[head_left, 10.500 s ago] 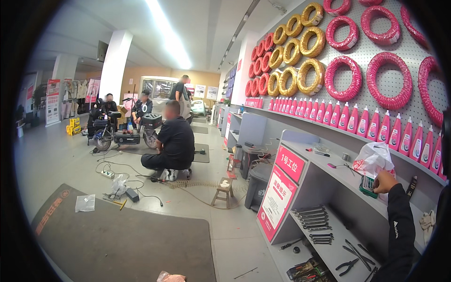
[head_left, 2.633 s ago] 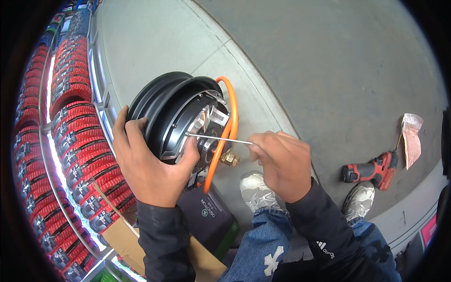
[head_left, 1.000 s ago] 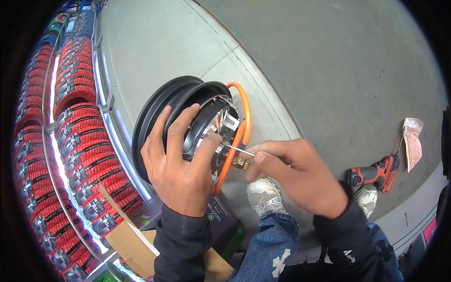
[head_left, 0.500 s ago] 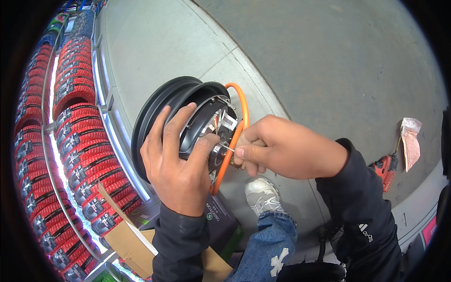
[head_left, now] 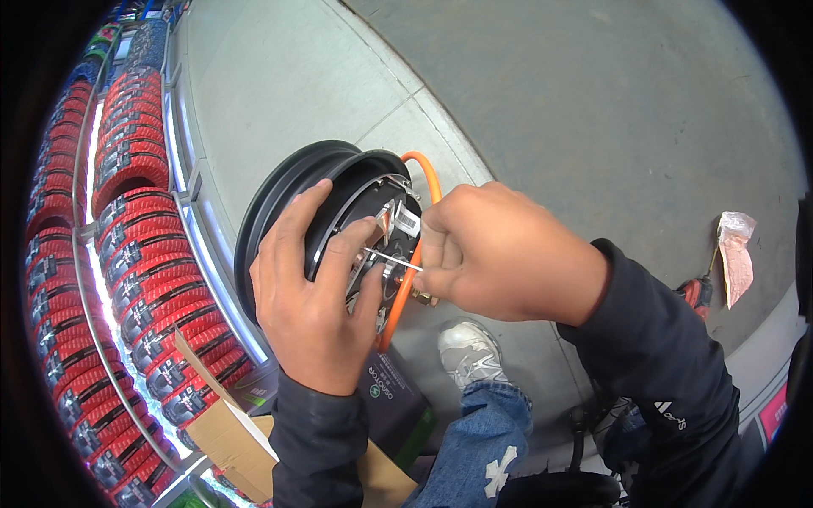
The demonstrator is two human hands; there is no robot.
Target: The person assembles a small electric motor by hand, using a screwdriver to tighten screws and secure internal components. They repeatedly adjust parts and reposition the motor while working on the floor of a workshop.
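Note:
A black hub-motor wheel (head_left: 275, 199) stands tilted in front of me, with a thick orange cable (head_left: 434, 182) looping around its axle side. My left hand (head_left: 313, 288) lies over the wheel's face, fingers spread. Its thumb and index finger are apart near the motor's centre. My right hand (head_left: 500, 250) is closed with a pinch on a thin metal rod (head_left: 394, 259), which crosses over the cable toward the hub. The rod's far tip ends beside my left index finger. Its other end is hidden in my right fist, so its exact kind is unclear.
Racks of red-wrapped tires (head_left: 144, 229) line the left side. Below the wheel are a dark box (head_left: 394, 389) and an opened cardboard carton (head_left: 233, 440). My shoe (head_left: 471, 351) is close by. On the right floor lie a red tool (head_left: 697, 292) and a pink pouch (head_left: 738, 258).
My right hand has turned and risen slightly, and more of the metal rod shows. My left thumb and index finger have spread apart and shifted from the hub's centre.

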